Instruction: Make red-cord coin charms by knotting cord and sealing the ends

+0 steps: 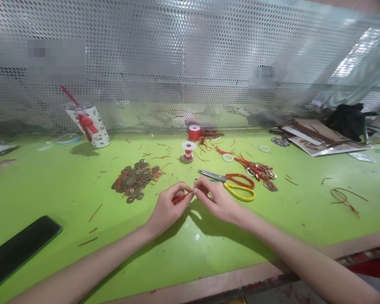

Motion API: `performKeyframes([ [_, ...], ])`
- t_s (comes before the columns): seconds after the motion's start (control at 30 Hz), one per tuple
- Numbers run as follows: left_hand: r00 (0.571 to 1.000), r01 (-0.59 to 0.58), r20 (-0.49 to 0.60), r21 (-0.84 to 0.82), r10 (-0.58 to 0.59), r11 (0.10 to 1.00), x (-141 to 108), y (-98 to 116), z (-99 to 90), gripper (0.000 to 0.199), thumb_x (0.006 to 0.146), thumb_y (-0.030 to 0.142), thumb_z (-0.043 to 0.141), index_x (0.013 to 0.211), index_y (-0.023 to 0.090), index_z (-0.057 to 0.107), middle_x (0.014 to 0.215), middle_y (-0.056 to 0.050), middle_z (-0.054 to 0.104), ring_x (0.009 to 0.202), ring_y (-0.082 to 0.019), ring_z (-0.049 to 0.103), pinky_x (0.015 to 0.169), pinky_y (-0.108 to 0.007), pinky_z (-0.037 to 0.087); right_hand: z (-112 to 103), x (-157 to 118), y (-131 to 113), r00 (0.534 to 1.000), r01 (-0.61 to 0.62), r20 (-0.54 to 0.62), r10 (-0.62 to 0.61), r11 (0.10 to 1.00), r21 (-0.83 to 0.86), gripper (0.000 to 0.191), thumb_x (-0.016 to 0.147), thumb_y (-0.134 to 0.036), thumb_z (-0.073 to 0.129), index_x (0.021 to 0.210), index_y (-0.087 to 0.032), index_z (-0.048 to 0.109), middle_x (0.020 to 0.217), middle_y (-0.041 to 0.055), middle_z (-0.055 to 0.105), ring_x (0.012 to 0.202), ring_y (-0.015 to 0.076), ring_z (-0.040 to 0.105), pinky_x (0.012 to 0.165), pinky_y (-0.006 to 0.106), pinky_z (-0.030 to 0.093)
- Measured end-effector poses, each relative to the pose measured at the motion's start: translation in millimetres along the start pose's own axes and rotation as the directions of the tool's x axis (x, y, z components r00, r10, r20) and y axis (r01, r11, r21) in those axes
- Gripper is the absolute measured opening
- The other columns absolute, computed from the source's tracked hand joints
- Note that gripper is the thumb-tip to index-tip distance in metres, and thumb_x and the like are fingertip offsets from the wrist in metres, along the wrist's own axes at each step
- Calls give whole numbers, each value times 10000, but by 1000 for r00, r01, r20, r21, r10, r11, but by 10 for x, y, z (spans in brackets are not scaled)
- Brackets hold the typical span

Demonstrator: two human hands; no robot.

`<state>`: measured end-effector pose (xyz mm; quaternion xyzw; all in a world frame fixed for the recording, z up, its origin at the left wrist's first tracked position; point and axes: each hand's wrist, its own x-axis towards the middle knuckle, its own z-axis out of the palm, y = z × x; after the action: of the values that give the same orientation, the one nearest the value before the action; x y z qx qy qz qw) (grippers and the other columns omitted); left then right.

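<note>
My left hand (171,206) is closed around a red braided cord (180,198), its fingertips pinching one end. My right hand (217,198) meets it fingertip to fingertip, pinched at that same end; whatever lies between those fingers is too small to make out. Just beyond the right hand lie scissors (224,178) with one red and one yellow handle, blades pointing left. To the left of the hands is a heap of dull bronze coins (134,179) mixed with bits of red cord. Behind the scissors rests a bunch of coins on red cords (261,171).
A red thread spool (194,133) and a nearly bare spool (188,153) stand at the back middle. A patterned cup with a straw (93,126) is back left, a dark phone-like slab (22,249) front left. Papers (323,135) lie back right, before a perforated metal screen (164,63).
</note>
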<state>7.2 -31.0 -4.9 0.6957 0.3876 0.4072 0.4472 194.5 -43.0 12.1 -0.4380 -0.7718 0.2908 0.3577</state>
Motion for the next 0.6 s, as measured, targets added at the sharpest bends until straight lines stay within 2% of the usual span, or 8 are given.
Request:
performKeyframes([
  [0.2,1000,26,14,-25,-26,999,-9,11,8,233,910,379,650,996,163,667,581,71,424,524,-103,350,512,-229,253,-12,17,-12,997,-65,-40,68,996,61,161,998,-293,480,866,-206,510,746,-9,563,639,144,479,593,273,343],
  [0.3,999,36,23,-28,-35,999,-14,26,9,253,910,374,655,1047,161,663,578,80,390,520,-100,328,504,-226,237,-34,26,-1,997,-55,-45,60,994,96,165,1005,-307,479,882,-206,522,776,-8,568,667,147,487,611,275,353],
  [0.43,999,28,37,-60,-26,998,-14,28,0,228,930,375,629,1004,160,650,597,64,440,531,-99,334,506,-228,245,-43,33,4,998,-64,-15,66,989,130,159,1008,-304,475,900,-205,535,788,-6,554,700,155,495,643,286,371],
  [0.6,1000,20,16,-69,-19,997,-17,11,-12,232,945,401,607,934,170,621,586,71,399,519,-97,308,488,-230,214,-32,27,-25,999,-53,1,53,989,141,148,1005,-302,468,895,-213,512,764,-10,538,670,156,478,619,289,363],
])
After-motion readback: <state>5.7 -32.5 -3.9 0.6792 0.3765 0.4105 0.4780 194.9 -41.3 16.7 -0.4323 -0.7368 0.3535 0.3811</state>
